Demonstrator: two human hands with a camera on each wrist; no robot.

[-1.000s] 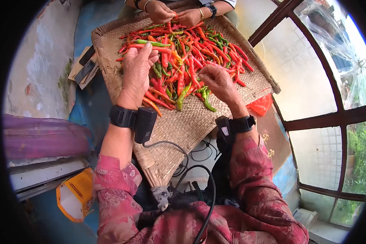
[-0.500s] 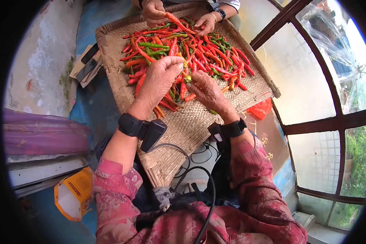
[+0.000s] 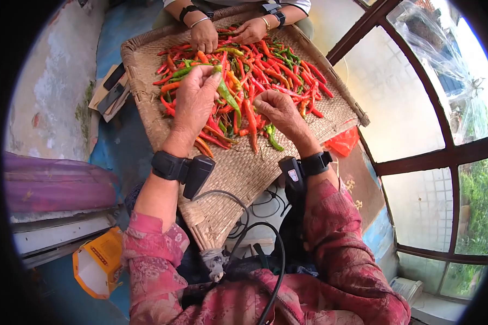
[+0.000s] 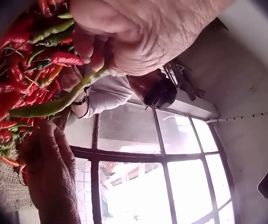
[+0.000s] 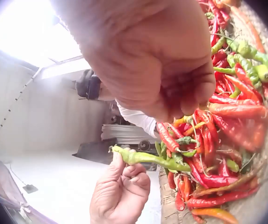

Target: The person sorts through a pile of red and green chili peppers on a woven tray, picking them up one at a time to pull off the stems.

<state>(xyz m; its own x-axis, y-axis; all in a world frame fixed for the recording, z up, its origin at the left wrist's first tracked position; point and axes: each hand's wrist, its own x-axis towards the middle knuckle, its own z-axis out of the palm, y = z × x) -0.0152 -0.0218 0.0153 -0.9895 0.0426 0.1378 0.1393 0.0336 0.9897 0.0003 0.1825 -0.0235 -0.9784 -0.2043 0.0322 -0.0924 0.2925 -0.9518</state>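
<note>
Between thumb and fingers, my left hand (image 3: pixel 195 103) pinches a long green chili pepper (image 3: pixel 229 96) by its stem end. The pepper slants down over a heap of red and green chilies (image 3: pixel 276 73); the right wrist view shows the same green chili (image 5: pixel 148 159) with its tip toward the heap. My right hand (image 3: pixel 285 115) is apart from it, over the near right of the heap, fingers curled, with nothing visible in them. All the chilies lie on a woven tray (image 3: pixel 244 170). Across the tray, another person's hands (image 3: pixel 204 37) reach into the far side.
A black cable (image 3: pixel 279 244) runs from my left wrist across my lap. Phones (image 3: pixel 113 96) lie on cardboard at the left. A red plastic bag (image 3: pixel 344 142) sits beyond the tray's right edge, near the framed window (image 3: pixel 412 154). A yellow box (image 3: pixel 98 262) stands at lower left.
My left hand went from the heap to my right hand, then back left with the green chili. My right hand came in to it, then drew away right. The other person lowered a red chili.
</note>
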